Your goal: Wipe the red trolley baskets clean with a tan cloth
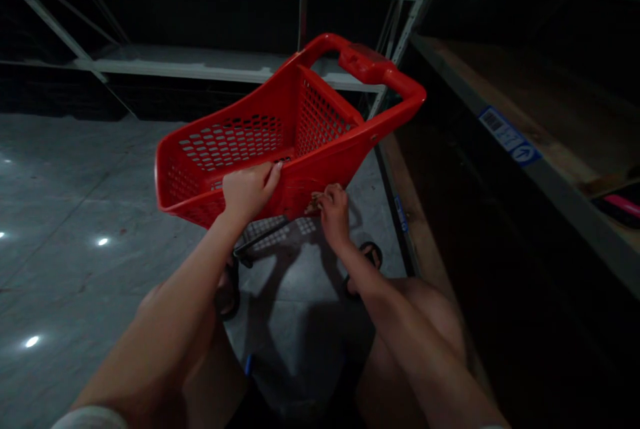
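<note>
A red plastic shopping cart basket point(260, 142) with perforated walls and a red handle point(373, 65) is tilted on its side in front of me. My left hand point(249, 192) grips the near rim of the basket, fingers wrapped over its edge. Lower on the outer wall, my right hand point(333, 212) has its fingers pinched together against a small brownish patch point(315, 202); what that patch is I cannot make out. Dark frame bars point(263, 239) of the cart show beneath the basket, between my knees.
Grey metal shelving point(200, 69) runs along the back. A wooden-decked rack point(525, 129) with a blue-and-white barcode label point(507, 135) stands close on the right, a pink object point(623, 205) on it. Glossy grey floor point(75, 215) spreads to the left. My sandalled feet point(370, 255) rest below.
</note>
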Motion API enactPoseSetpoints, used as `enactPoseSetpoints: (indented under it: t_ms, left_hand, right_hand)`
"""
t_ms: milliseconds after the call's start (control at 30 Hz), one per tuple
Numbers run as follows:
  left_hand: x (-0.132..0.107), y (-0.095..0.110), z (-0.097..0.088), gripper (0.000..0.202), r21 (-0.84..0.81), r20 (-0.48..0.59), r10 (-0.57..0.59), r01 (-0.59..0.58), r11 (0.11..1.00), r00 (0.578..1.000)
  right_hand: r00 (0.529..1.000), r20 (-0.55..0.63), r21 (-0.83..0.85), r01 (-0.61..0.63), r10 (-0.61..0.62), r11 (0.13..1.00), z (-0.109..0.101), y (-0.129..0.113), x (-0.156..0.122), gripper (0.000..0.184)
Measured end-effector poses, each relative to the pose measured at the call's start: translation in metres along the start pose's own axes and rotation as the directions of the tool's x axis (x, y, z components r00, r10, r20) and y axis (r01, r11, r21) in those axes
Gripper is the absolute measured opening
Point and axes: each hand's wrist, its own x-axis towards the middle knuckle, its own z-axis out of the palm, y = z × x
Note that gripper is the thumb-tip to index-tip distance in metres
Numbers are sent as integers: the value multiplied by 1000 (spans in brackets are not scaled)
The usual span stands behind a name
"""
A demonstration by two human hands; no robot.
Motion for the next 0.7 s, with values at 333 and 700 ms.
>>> enactPoseSetpoints:
  t_ms: [333,700]
  left_hand:
    - [-1,3,-8,57,-64,104,-2,9,998,995]
    - [-17,-46,-30,53,-383,106,76,-30,923,992]
  right_hand:
    - [935,-332,252,-43,128,967,-27,-28,78,28]
    - [957,166,35,-246,237,969,60,-23,-50,30]
